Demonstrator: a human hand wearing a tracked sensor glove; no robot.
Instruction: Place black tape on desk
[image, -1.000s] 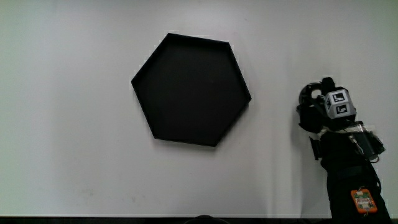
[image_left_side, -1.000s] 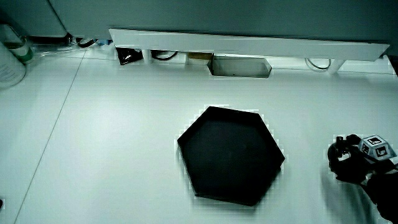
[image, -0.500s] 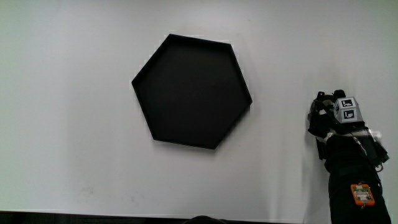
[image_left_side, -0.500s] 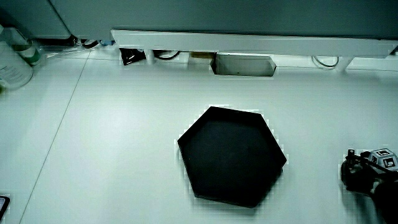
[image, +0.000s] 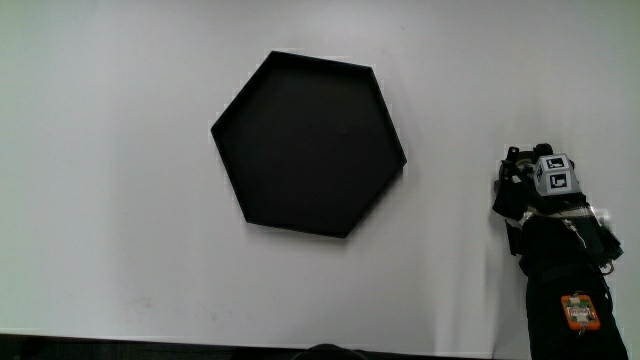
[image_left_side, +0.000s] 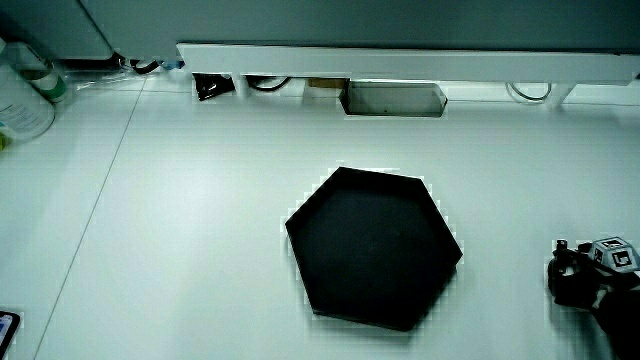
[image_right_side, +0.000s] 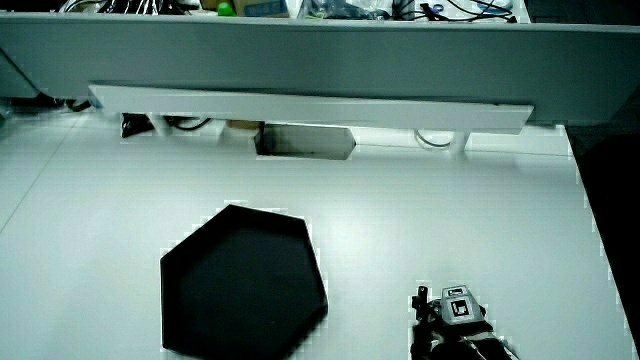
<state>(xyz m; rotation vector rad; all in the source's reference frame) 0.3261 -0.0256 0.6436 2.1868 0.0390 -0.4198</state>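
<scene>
Although the hand hovers low over the desk beside the hexagonal tray, I cannot tell whether it still grips the black tape, so placement seems unfinished.

The table was a plain white surface, evenly lit and faintly glossy. In both side views a low pale partition ran along the table's edge farthest from the person, with a rectangular opening cut in its base and what looked like cable loops tucked under it. A grey wall panel rose above the partition. A thin seam crossed the tabletop at a slant.
</scene>
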